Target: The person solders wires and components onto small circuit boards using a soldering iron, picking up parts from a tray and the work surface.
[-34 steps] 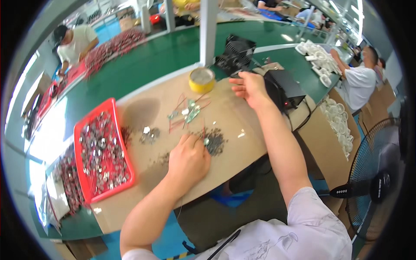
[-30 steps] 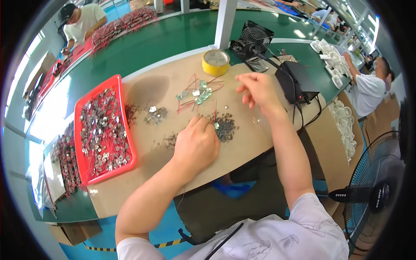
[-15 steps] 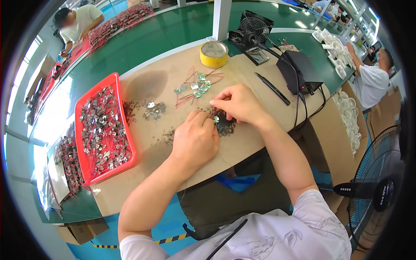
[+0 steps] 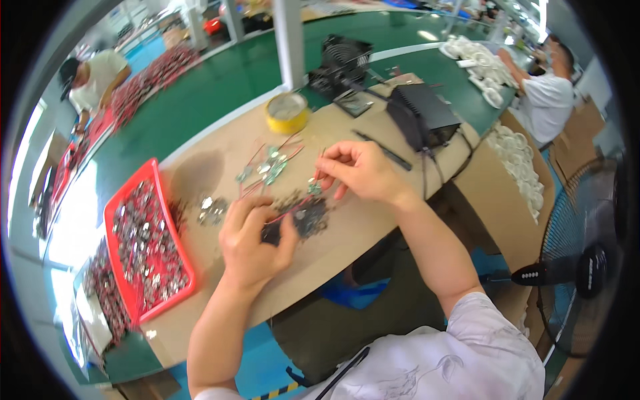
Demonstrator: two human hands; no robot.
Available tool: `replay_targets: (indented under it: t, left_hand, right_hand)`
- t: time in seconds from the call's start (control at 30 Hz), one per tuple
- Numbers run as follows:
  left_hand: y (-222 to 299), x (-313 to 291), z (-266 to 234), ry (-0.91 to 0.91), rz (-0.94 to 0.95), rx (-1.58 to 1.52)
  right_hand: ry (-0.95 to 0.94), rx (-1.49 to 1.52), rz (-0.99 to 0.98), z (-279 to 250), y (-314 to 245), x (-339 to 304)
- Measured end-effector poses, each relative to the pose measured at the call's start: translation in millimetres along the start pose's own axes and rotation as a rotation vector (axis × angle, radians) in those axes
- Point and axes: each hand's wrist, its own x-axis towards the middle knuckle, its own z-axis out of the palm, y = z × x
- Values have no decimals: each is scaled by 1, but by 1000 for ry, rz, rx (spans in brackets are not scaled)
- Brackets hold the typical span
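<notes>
My right hand [image 4: 365, 175] pinches a small green circuit board [image 4: 314, 187] with red wires, at its thumb and fingertips. From the board a red wire [image 4: 293, 209] runs down to the curled fingers of my left hand [image 4: 255, 237], which appear to grip its end. Beneath both hands lies a dark pile of small parts [image 4: 308, 220]. Beyond them is a loose group of green boards with red wires [image 4: 270, 167]. Small shiny metal pieces [image 4: 212, 209] lie to the left of my left hand. Some detail is blurred.
A red tray [image 4: 189, 270] of wired parts stands left. A yellow tape roll [image 4: 287, 115], a black pen [image 4: 383, 150], a black corded box [image 4: 423, 110] and a small black fan [image 4: 341, 60] lie beyond. A standing fan [image 4: 587, 267] is at right. Two people sit nearby.
My left hand has moved left, away from my right hand, and the red wire now stretches between them. The green board is now at my right fingertips. The whole view has shifted.
</notes>
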Motion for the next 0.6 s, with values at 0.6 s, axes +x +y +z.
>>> replay_targets:
  t: [0.6]
  left_hand:
    - [-3,-9,2,-40,47,-18]
  right_hand:
    - [950,6,-302,-310,-58,95]
